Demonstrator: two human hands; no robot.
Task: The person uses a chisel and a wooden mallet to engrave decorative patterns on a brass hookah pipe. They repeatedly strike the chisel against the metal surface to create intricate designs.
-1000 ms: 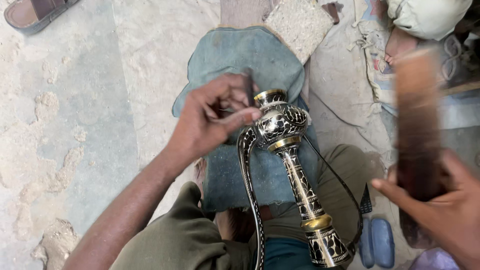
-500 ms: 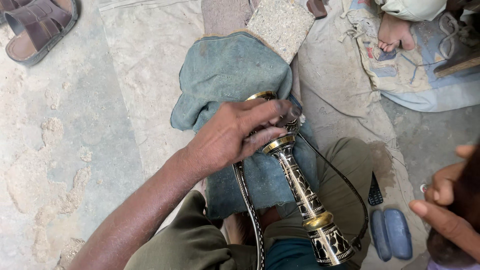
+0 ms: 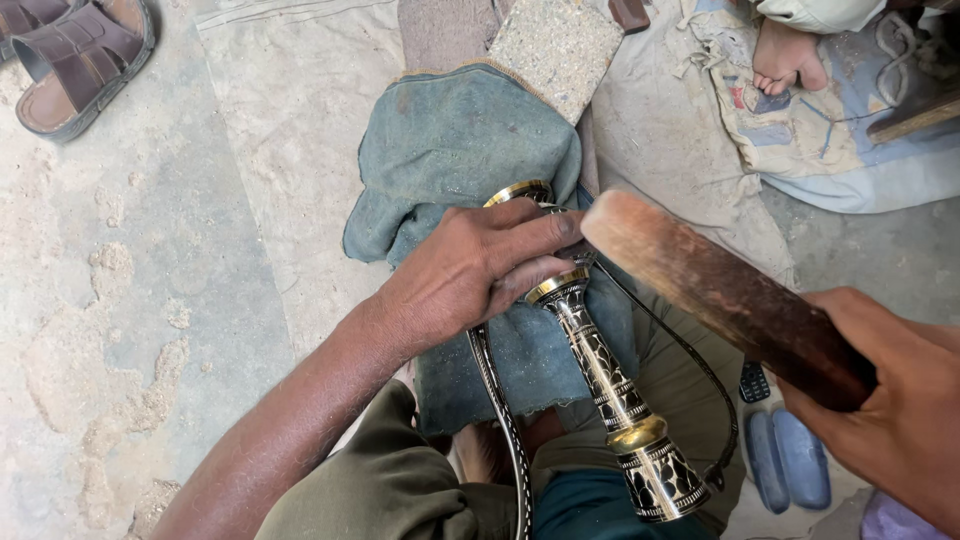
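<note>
Brass engraved stem (image 3: 610, 385) gripped by left hand (image 3: 470, 270); right hand (image 3: 895, 420) clutches wooden mallet (image 3: 720, 295).

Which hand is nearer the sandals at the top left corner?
Left. The left hand grips the brass vase mid-frame, well right of the sandals; the right hand holds a wooden block at the far right.

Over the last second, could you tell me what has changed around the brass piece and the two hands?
The right hand has swung its wooden mallet in from the right edge, so its head now sits close to the top of the engraved brass stem. The left hand has closed from a fingertip pinch to a full grip over that top. The stem stays lying across the blue-grey cloth.
</note>
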